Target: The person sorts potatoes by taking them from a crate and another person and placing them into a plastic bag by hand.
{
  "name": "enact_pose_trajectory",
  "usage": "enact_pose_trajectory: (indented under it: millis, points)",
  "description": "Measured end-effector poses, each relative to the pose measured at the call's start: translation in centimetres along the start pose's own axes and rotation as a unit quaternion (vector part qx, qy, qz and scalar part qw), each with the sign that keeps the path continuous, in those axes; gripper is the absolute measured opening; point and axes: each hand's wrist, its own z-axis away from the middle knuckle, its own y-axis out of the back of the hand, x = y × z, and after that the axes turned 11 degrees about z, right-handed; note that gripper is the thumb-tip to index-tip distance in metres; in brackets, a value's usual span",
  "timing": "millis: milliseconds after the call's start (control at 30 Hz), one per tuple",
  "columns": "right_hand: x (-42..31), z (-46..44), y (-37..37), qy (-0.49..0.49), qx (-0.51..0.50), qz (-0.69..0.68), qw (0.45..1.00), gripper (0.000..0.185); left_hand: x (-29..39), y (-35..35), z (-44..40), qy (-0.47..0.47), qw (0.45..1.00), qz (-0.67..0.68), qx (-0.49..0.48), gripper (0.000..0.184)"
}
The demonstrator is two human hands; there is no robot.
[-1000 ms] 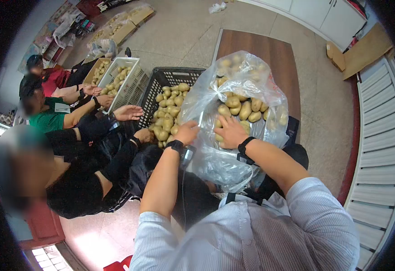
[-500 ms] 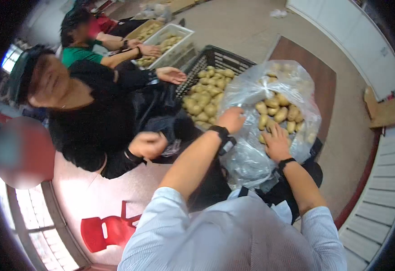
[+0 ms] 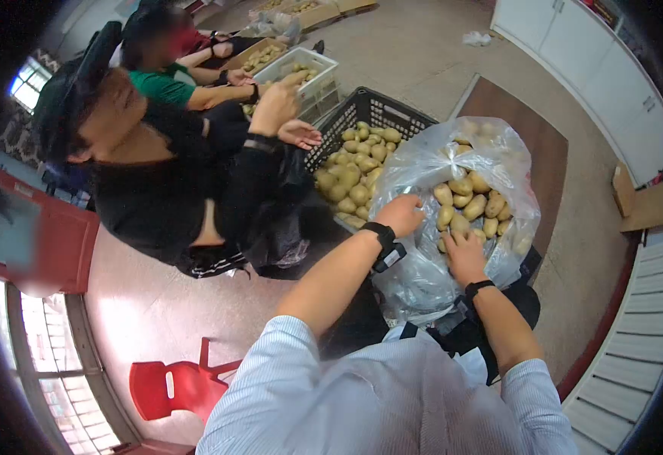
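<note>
A clear plastic bag (image 3: 415,279) of potatoes (image 3: 476,207) lies in front of me with its mouth spread open. At the left edge of that mouth, my left hand (image 3: 401,215) is closed on the plastic, its fingertips partly hidden. My right hand (image 3: 466,259) rests at the near side of the potatoes, fingers apart and touching them; nothing is visibly gripped in it. A black crate (image 3: 400,114) of potatoes (image 3: 354,171) stands just left of the bag.
To the left sits a co-worker in black (image 3: 164,193), hands raised near the crate. Beyond are a person in green (image 3: 161,91) and a white crate (image 3: 324,80) with potatoes. A red chair (image 3: 187,387) is at lower left, and white cabinets (image 3: 574,45) at upper right.
My right hand has drawn slightly back toward me over the potatoes. My left hand stays at the bag's edge. The co-worker in black has raised one hand toward the crates.
</note>
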Motion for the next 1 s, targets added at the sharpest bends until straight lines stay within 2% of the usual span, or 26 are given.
enact_pose_trajectory:
  millis: [100,200,233,300,333,367,400,433,500,567,600,667,700,800,933,1000]
  points:
    - [0.1,-0.8,1.3,-0.007,0.026,-0.018,0.999,0.041,0.6,0.6,0.3,0.022,1.0,-0.007,0.007,0.034]
    - [0.3,-1.3,2.5,-0.099,0.028,-0.147,0.984,0.047,1.1,0.8,0.1,0.013,0.999,0.026,-0.017,0.037]
    - [0.4,-1.5,2.4,-0.103,0.028,-0.144,0.984,0.047,1.3,0.6,0.0,0.009,0.999,0.028,-0.019,0.037]
    - [0.0,-2.0,1.0,-0.238,0.003,-0.382,0.893,0.047,1.5,0.4,0.0,0.033,0.997,0.06,-0.024,0.04]
    - [-0.4,-2.6,0.3,-0.249,0.043,-0.447,0.858,0.043,1.8,0.6,-0.2,0.072,0.99,0.112,-0.055,0.045]
    - [-0.3,-2.7,-0.1,-0.256,0.046,-0.443,0.858,0.043,2.0,0.6,-0.3,0.068,0.989,0.113,-0.062,0.045]
    - [-1.1,-2.9,0.5,-0.303,-0.008,-0.619,0.725,0.042,3.4,1.2,0.1,0.128,0.972,0.174,-0.089,0.048]
    - [-1.9,-3.1,1.2,-0.334,-0.056,-0.762,0.552,0.042,4.2,1.5,0.5,0.19,0.947,0.232,-0.118,0.05]
    - [-2.5,-3.5,3.8,-0.23,-0.104,-0.794,0.553,0.048,3.9,0.9,0.4,0.191,0.932,0.274,-0.14,0.051]
    - [-3.6,-3.6,5.1,-0.222,-0.087,-0.774,0.587,0.045,4.5,1.3,0.4,0.225,0.899,0.338,-0.165,0.048]
    - [-3.8,-3.5,4.9,-0.235,-0.081,-0.77,0.587,0.045,4.0,1.2,0.2,0.223,0.896,0.339,-0.18,0.048]
    - [-3.7,-3.5,4.1,-0.2,-0.068,-0.728,0.653,0.041,2.6,1.0,-0.6,0.234,0.876,0.363,-0.216,0.044]
    - [-3.5,-3.4,4.1,-0.2,-0.068,-0.726,0.654,0.041,2.5,0.8,-0.7,0.233,0.875,0.364,-0.217,0.044]
    - [-3.4,-3.2,5.1,-0.24,-0.039,-0.595,0.766,0.036,2.9,1.5,-0.3,0.241,0.863,0.394,-0.205,0.044]
    - [-3.1,-2.7,4.3,-0.251,-0.002,-0.603,0.757,0.036,3.1,2.2,-0.1,0.232,0.859,0.405,-0.213,0.046]
    - [-2.6,-2.1,4.7,-0.252,-0.001,-0.545,0.799,0.035,2.4,2.2,-0.4,0.232,0.848,0.435,-0.195,0.045]
